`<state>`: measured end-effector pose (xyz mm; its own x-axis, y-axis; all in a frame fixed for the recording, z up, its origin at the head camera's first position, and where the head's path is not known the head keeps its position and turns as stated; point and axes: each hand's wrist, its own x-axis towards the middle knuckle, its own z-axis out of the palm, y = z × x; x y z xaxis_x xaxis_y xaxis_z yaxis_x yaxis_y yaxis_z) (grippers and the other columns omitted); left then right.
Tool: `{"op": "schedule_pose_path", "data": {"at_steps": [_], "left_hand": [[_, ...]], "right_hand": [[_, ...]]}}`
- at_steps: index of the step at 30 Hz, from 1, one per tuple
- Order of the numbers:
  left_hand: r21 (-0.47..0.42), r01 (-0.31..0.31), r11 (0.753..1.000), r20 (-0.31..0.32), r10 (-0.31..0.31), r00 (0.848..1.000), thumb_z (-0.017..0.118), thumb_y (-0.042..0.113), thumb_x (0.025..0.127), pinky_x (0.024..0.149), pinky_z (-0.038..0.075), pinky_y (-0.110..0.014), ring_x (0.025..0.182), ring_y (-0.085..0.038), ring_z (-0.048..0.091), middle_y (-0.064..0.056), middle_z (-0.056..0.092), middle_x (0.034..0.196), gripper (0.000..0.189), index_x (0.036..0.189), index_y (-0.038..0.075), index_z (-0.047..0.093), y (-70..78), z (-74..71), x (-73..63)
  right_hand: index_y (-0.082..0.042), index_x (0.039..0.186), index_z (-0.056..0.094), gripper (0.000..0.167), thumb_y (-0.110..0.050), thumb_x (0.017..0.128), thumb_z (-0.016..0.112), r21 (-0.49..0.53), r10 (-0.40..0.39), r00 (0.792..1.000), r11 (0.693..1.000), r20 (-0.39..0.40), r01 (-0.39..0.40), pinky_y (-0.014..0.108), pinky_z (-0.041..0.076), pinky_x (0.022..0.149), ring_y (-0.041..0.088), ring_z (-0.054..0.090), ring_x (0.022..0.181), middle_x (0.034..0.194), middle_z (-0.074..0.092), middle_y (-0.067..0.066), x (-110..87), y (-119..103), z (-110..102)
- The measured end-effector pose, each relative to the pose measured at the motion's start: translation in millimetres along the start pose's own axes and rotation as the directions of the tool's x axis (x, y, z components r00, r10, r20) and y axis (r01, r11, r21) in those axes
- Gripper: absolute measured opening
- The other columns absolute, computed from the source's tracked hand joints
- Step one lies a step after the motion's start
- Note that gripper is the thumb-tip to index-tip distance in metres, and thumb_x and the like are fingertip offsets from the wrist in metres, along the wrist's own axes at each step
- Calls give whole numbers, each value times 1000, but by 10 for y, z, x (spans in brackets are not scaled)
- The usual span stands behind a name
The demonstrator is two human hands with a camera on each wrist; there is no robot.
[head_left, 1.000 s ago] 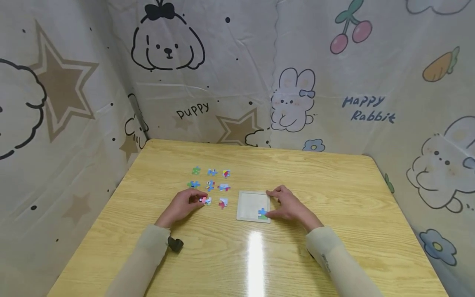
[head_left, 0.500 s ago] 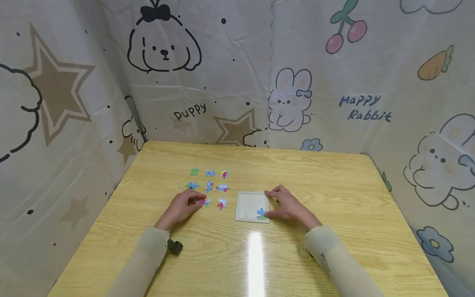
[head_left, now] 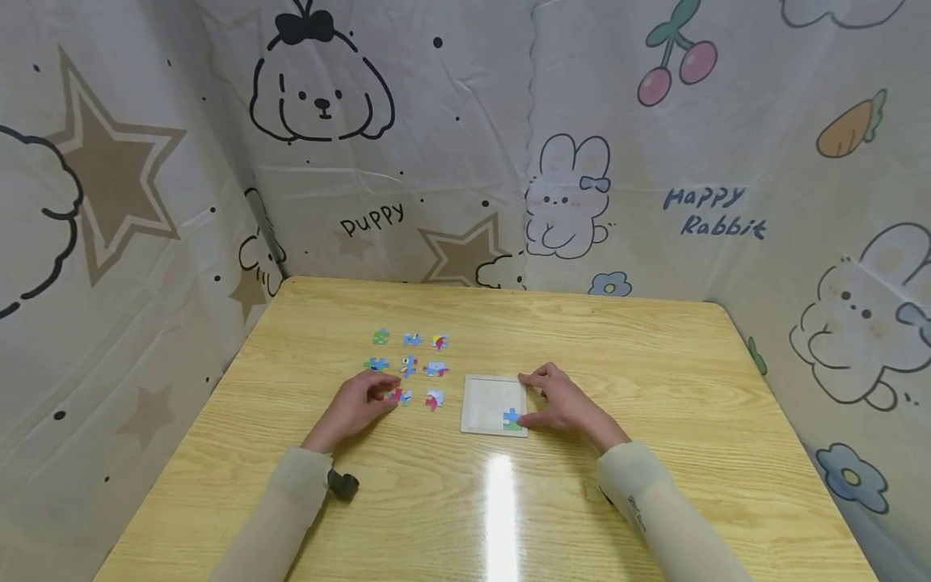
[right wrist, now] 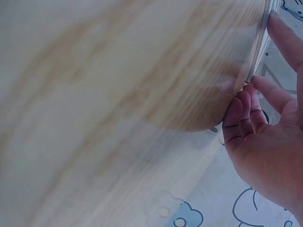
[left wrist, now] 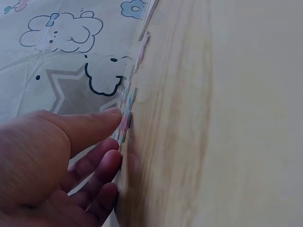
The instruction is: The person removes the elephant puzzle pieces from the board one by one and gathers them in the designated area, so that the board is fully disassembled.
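Note:
Several jigsaw pieces lie in rows on the table, left of a square wooden puzzle tray [head_left: 483,402]. In the tray's near right corner sits a blue-and-green jigsaw piece [head_left: 511,418]. My left hand [head_left: 356,406] is beside a red-and-blue jigsaw piece [head_left: 401,396] in the nearest row, thumb and fingers apart. In the left wrist view, the thumb tip of the left hand [left wrist: 61,151] is close to flat pieces seen edge-on. My right hand [head_left: 566,402] holds the tray's right side, thumb near the corner piece and index finger at the far corner.
A pink-and-white piece [head_left: 434,399] lies between the left hand and the tray. Farther back are a green piece [head_left: 381,336] and a yellow-and-red piece [head_left: 440,341]. The wooden table [head_left: 596,339] meets a printed curtain [head_left: 465,121] behind it.
My left fingers have drawn back slightly from the red-and-blue piece, and more of its red shows. The right hand stays at the tray. The head view has shifted a little.

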<state>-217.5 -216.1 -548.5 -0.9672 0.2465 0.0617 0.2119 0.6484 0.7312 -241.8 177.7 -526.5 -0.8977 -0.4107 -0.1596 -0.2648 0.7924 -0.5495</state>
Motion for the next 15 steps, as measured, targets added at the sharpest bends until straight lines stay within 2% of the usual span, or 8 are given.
{"op": "schedule_pose_path", "data": {"at_steps": [4, 7, 11, 15], "left_hand": [[3, -4, 1000, -37, 4, 999, 76, 13, 95, 85, 54, -35, 95, -19, 63, -12, 68, 119, 38, 132, 5, 68, 15, -3, -23], [-11, -34, 999, -37, 34, 999, 76, 10, 95, 82, 53, -32, 91, -18, 62, -13, 68, 116, 42, 135, 4, 66, 81, 11, -28], [-38, -79, 996, -3, 79, 997, 75, 8, 95, 81, 52, -30, 89, -15, 60, -12, 68, 114, 44, 137, 3, 64, 242, 92, 0], [-48, -117, 992, 41, 120, 992, 74, 9, 96, 81, 52, -29, 89, -14, 59, -11, 68, 114, 41, 136, 3, 65, 424, 245, 36]], "right_hand": [[-10, 153, 51, 84, -34, 83, 89, -6, 0, 1000, 1000, 1, 0, 45, 49, 97, 25, 51, 110, 136, 48, 13, -2, -4, -3], [-10, 153, 51, 84, -33, 83, 89, -2, 3, 1000, 1000, 4, -3, 46, 49, 97, 26, 51, 111, 137, 48, 13, -8, -16, -12], [-10, 154, 50, 84, -33, 83, 89, 6, 7, 1000, 1000, 6, -7, 46, 48, 98, 26, 51, 112, 137, 48, 14, -10, -27, -21], [-10, 154, 50, 84, -33, 83, 89, 9, 8, 1000, 1000, 9, -8, 45, 49, 97, 26, 51, 111, 136, 48, 14, -9, -22, -20]]}}
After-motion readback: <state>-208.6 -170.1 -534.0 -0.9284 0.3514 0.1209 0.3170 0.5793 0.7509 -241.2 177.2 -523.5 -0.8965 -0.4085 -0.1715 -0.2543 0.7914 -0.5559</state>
